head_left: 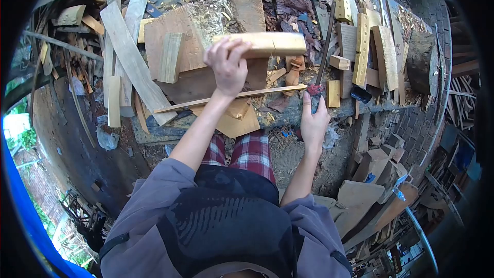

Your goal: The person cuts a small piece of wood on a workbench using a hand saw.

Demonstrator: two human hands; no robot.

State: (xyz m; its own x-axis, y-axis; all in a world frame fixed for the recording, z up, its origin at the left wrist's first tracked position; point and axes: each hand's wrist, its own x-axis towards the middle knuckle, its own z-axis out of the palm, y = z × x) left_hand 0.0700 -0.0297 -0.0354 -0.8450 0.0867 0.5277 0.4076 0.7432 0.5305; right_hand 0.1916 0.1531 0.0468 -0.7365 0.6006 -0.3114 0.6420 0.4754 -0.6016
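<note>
My left hand (226,66) grips one end of a pale, slightly curved wooden block (278,44), raised over the workbench. Its fingers wrap over the block's top edge. My right hand (315,123) is closed round the red grip (313,90) of a long, thin, dark metal tool (326,41), which points away from me across the bench; its exact kind does not show. A narrow wooden strip (231,99) passes beneath my left forearm and ends close to the red grip. Between the hands stands a small turned wooden piece (294,71).
Long grey planks (135,56) lie at the left of the bench. To the right are a yellowish bar with a row of holes (362,49), small blocks (333,93), a black object (360,94) and a log (422,63). Wood offcuts (360,195) pile up at lower right.
</note>
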